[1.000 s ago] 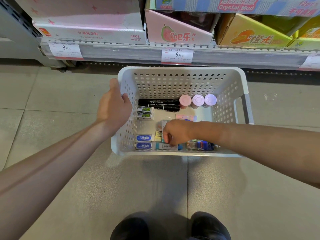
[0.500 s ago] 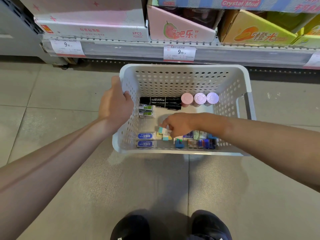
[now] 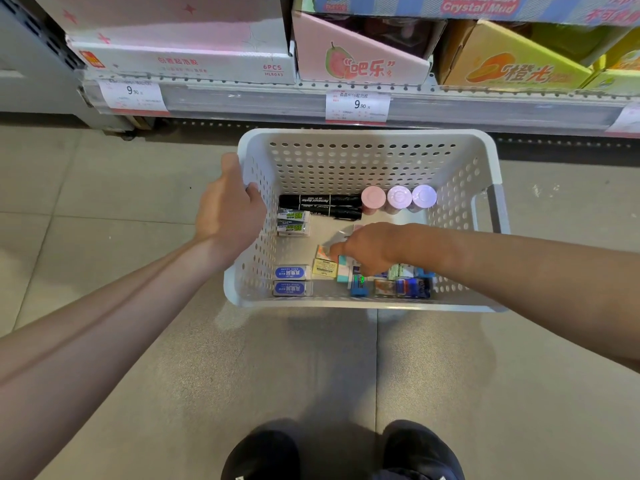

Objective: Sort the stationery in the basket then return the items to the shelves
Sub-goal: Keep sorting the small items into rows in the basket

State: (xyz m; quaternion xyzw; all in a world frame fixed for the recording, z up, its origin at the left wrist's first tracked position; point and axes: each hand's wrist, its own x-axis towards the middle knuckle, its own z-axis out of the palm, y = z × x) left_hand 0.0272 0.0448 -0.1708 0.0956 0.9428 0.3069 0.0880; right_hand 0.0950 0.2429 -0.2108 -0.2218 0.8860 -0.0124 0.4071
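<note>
Now that the right hand (image 3: 369, 249) has slid up onto the small boxes (image 3: 341, 268), fingers pinching one, sorting goes on; the left hand (image 3: 230, 211) grips the basket (image 3: 363, 136).

Basket (image 3: 367, 161) sits on floor (image 3: 104, 237) before the shelf (image 3: 242, 102). Inside: markers (image 3: 318, 200) along the far wall, three round caps (image 3: 398, 197) to their right, two flat packs (image 3: 291, 280) in the near-left corner, small boxes (image 3: 401, 285) along the near wall.
</note>
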